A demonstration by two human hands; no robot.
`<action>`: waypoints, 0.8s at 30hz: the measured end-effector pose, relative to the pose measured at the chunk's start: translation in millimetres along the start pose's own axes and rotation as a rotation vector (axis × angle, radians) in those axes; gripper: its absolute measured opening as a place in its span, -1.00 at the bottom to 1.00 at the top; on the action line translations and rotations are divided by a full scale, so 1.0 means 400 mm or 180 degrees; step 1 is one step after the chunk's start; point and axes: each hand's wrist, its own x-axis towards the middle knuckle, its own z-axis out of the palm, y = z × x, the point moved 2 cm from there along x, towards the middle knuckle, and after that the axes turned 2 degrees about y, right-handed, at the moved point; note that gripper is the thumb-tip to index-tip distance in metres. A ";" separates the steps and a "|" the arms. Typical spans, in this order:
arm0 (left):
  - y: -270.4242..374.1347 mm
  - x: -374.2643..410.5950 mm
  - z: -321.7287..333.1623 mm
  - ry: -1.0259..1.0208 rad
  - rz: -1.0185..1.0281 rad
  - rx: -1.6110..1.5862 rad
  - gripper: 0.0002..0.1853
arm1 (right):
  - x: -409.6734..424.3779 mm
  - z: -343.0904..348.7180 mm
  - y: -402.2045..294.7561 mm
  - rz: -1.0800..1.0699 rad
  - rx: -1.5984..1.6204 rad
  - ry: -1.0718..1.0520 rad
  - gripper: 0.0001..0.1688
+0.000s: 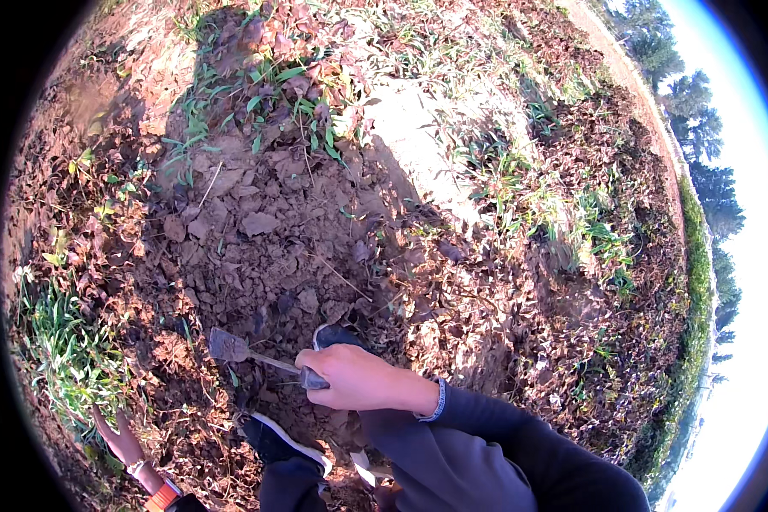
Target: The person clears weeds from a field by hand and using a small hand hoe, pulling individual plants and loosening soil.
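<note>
My right hand (361, 381) is closed around the dark grip of a short-handled trowel (228, 346). The tool's flat, squared, soil-coated blade points left on a thin metal shaft, just above dark crumbly soil (262, 269); I cannot tell if it touches the ground. At the lower left my left hand (120, 438) has its fingers spread at the edge of a green grass clump (70, 352), with nothing seen in it. An orange watch band (162, 496) is on that wrist. Dark shoes, one on the left (285, 441) and one partly behind my right hand (342, 336), flank the blade.
Broad-leaved weeds and reddish dry leaves (294, 89) stand beyond the loosened soil. Low, brownish plants (518, 307) cover the ground to the right, with grass tufts (598, 237) among them. A dirt strip (640, 96) and trees (704, 121) line the far right.
</note>
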 end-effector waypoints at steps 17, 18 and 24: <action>0.183 -0.315 -0.240 0.0091 -0.0242 -0.0635 -0.48 | -0.506 -0.232 0.070 0.0565 0.0593 0.2454 -0.68; 0.192 -0.333 -0.271 0.0106 -0.0220 -0.0609 -0.48 | -0.522 -0.240 0.066 0.0563 0.0604 0.2514 -0.68; 0.099 -0.365 -0.395 0.0292 -0.0648 -0.0568 -0.41 | -0.609 -0.310 0.016 0.0683 0.0644 0.2804 -0.65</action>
